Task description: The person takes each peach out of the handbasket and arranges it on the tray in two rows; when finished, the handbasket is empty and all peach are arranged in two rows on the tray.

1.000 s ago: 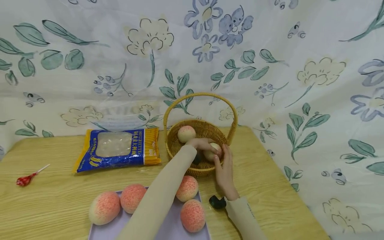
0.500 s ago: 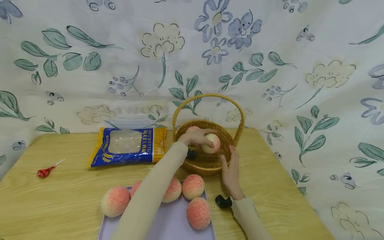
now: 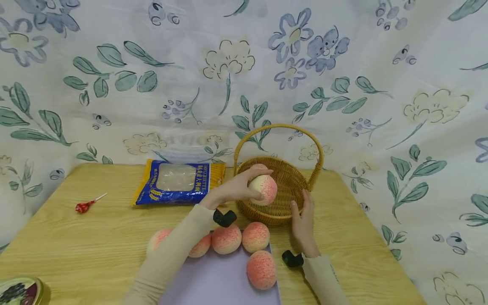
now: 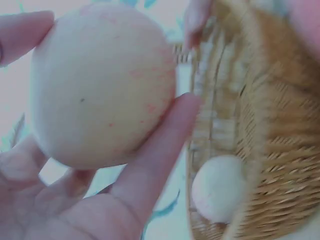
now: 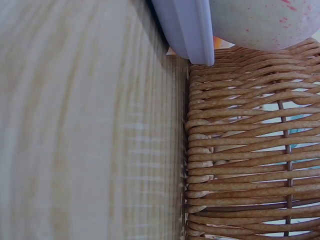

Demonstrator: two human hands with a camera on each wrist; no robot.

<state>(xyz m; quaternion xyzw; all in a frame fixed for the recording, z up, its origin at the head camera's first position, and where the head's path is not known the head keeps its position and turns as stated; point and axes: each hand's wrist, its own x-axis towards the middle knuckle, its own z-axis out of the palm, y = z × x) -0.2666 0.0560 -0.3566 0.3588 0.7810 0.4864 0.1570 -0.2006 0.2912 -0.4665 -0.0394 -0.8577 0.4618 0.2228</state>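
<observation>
My left hand point(image 3: 238, 186) grips a pale peach point(image 3: 264, 189) with a pink blush, thumb and fingers around its sides. It is held over the near left part of a wicker basket point(image 3: 287, 182) with a tall handle. A second peach point(image 4: 219, 189) lies inside the basket, mostly hidden behind my hand in the head view. My right hand point(image 3: 304, 224) rests against the basket's right side, its fingers fairly straight at the rim. In the right wrist view the woven wall point(image 5: 250, 150) fills the right half.
In front of the basket is a lilac tray point(image 3: 217, 279) with several peaches point(image 3: 261, 270) along its far and right edges. A blue and yellow pasta bag point(image 3: 177, 183) lies left of the basket. Further left are a red lollipop point(image 3: 84, 206) and a round tin point(image 3: 20, 291).
My left hand has lifted the peach from inside the basket and drawn it left, toward its near rim. My right hand stays at the basket. The head view has turned left.
</observation>
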